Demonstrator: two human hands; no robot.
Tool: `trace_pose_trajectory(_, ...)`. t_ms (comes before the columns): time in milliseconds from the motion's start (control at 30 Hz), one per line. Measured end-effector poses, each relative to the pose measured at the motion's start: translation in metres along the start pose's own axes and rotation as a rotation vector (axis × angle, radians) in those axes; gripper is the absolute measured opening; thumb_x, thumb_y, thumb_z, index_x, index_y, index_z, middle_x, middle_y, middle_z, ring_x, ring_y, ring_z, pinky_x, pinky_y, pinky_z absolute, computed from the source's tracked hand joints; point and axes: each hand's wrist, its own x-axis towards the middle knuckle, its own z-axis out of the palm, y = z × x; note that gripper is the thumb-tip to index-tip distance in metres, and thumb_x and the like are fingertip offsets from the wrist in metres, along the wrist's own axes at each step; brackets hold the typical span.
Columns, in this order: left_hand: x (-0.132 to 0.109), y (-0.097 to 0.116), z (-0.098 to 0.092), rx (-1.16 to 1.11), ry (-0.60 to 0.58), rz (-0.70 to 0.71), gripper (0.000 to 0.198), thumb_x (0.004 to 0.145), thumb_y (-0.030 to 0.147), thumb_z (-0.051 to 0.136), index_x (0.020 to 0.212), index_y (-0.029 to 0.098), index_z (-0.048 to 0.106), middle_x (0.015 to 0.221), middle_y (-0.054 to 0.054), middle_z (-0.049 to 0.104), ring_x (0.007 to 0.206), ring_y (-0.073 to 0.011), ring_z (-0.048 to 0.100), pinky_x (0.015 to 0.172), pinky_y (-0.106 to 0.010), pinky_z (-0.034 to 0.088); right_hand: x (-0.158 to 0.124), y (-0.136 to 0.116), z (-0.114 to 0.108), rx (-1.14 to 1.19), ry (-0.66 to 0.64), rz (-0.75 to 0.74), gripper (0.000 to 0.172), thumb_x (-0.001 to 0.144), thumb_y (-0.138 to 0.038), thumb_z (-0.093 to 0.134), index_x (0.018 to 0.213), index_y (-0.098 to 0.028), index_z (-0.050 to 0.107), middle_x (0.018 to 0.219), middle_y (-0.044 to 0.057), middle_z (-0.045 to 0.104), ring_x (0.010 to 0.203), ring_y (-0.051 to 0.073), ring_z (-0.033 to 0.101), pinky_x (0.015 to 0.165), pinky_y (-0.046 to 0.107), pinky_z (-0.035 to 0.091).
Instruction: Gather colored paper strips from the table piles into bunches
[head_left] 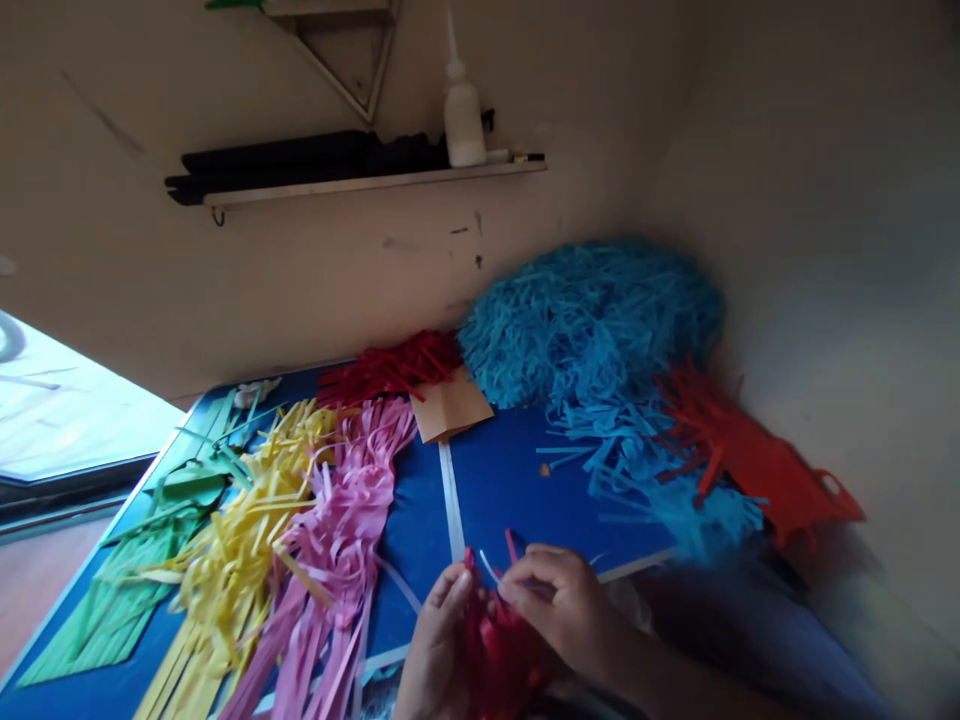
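Note:
Near the bottom middle of the head view, my left hand [442,630] is closed round a bundle of red strips [495,650], with a small red loop rising by its thumb. Just to its right, my right hand [555,605] pinches a thin white strip [488,566] at the fingertips. A short red strip [511,545] sticks up beside those fingers. Most of the bundle hangs below and between both hands, its lower part dark and blurred. The hands are close together, in front of the blue table [510,490].
Green strips [112,610], yellow strips [255,520] and pink strips [349,490] lie at the left. Dark red strips [405,365], an orange-brown paper [452,408], a blue fringe pile [592,310] and red fringe [772,465] lie behind. A wall shelf [375,184] holds a white bottle [464,120].

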Motion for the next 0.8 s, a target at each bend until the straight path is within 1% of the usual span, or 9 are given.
trace_pose_trajectory(300, -0.001, -0.004, 0.002, 0.055, -0.026, -0.005, 0.042, 0.051, 0.030, 0.092, 0.077, 0.017, 0.061, 0.061, 0.003, 0.066, 0.053, -0.0104, 0.062, 0.053, -0.019, 0.047, 0.005, 0.007, 0.005, -0.023, -0.060, 0.060, 0.017, 0.083, -0.024, 0.061, 0.068, -0.019, 0.068, 0.070, 0.000, 0.067, 0.066, 0.014, 0.060, 0.065, 0.024, 0.042)
trace_pose_trajectory(367, -0.004, -0.005, 0.003, 0.135, -0.021, 0.040, 0.041, 0.052, 0.033, 0.092, 0.076, 0.018, 0.062, 0.063, 0.003, 0.066, 0.053, -0.0112, 0.061, 0.054, -0.020, 0.047, 0.005, 0.006, -0.001, -0.058, -0.073, 0.086, 0.010, 0.082, -0.027, 0.064, 0.079, -0.020, 0.070, 0.070, -0.001, 0.064, 0.066, 0.014, 0.058, 0.065, 0.025, 0.042)
trace_pose_trajectory(433, -0.007, -0.005, 0.003, 0.309, -0.008, 0.184, 0.037, 0.054, 0.037, 0.090, 0.073, 0.018, 0.066, 0.067, 0.001, 0.067, 0.060, -0.0133, 0.063, 0.058, -0.022, 0.048, 0.004, 0.004, -0.005, -0.045, -0.135, 0.101, 0.023, 0.082, -0.031, 0.066, 0.103, -0.021, 0.068, 0.075, -0.001, 0.063, 0.069, 0.015, 0.056, 0.066, 0.025, 0.043)
trace_pose_trajectory(500, -0.010, -0.006, 0.004, 0.585, -0.002, 0.424, 0.028, 0.059, 0.040, 0.086, 0.069, 0.019, 0.069, 0.072, -0.002, 0.068, 0.068, -0.0163, 0.063, 0.064, -0.024, 0.049, 0.002, 0.004, -0.004, 0.018, -0.201, 0.117, 0.030, 0.085, -0.033, 0.063, 0.112, -0.020, 0.062, 0.078, -0.001, 0.062, 0.070, 0.015, 0.056, 0.066, 0.024, 0.044)
trace_pose_trajectory(567, -0.011, -0.008, 0.005, 0.863, 0.023, 0.656, 0.019, 0.064, 0.038, 0.081, 0.065, 0.022, 0.070, 0.071, -0.003, 0.068, 0.070, -0.0182, 0.062, 0.065, -0.025, 0.048, 0.001, 0.004, 0.004, 0.065, -0.211, 0.134, 0.018, 0.091, -0.032, 0.054, 0.098, -0.019, 0.063, 0.075, -0.001, 0.062, 0.068, 0.014, 0.057, 0.064, 0.024, 0.043)
trace_pose_trajectory(633, -0.012, -0.011, 0.006, 1.036, 0.069, 0.798, 0.015, 0.067, 0.034, 0.079, 0.062, 0.024, 0.068, 0.066, -0.003, 0.068, 0.065, -0.0184, 0.061, 0.064, -0.026, 0.047, 0.002, 0.005, 0.008, 0.060, -0.159, 0.092, 0.020, 0.093, -0.032, 0.051, 0.081, -0.019, 0.061, 0.076, 0.001, 0.062, 0.073, 0.015, 0.058, 0.068, 0.026, 0.044)
trace_pose_trajectory(700, -0.014, -0.009, 0.007, 1.115, 0.066, 0.849, 0.015, 0.068, 0.031, 0.078, 0.059, 0.025, 0.067, 0.064, -0.002, 0.068, 0.061, -0.0179, 0.060, 0.062, -0.026, 0.046, 0.007, 0.005, -0.004, 0.106, -0.084, 0.011, 0.025, 0.091, -0.037, 0.055, 0.074, -0.020, 0.061, 0.086, 0.004, 0.064, 0.085, 0.018, 0.060, 0.080, 0.030, 0.046)
trace_pose_trajectory(733, -0.017, -0.005, 0.007, 1.142, 0.035, 0.860, 0.015, 0.069, 0.031, 0.077, 0.059, 0.025, 0.067, 0.064, -0.003, 0.069, 0.061, -0.0176, 0.061, 0.062, -0.026, 0.046, 0.010, 0.006, -0.021, 0.181, -0.031, -0.014, 0.028, 0.089, -0.042, 0.058, 0.072, -0.021, 0.061, 0.089, 0.004, 0.065, 0.088, 0.020, 0.061, 0.084, 0.033, 0.047)
trace_pose_trajectory(800, -0.028, 0.014, 0.000, 1.207, -0.026, 0.887, 0.011, 0.070, 0.033, 0.076, 0.065, 0.025, 0.070, 0.067, -0.003, 0.070, 0.061, -0.0171, 0.062, 0.060, -0.024, 0.047, 0.018, 0.007, -0.075, 0.396, 0.077, 0.012, 0.036, 0.088, -0.055, 0.057, 0.072, -0.023, 0.060, 0.083, 0.003, 0.064, 0.084, 0.020, 0.063, 0.084, 0.037, 0.050)
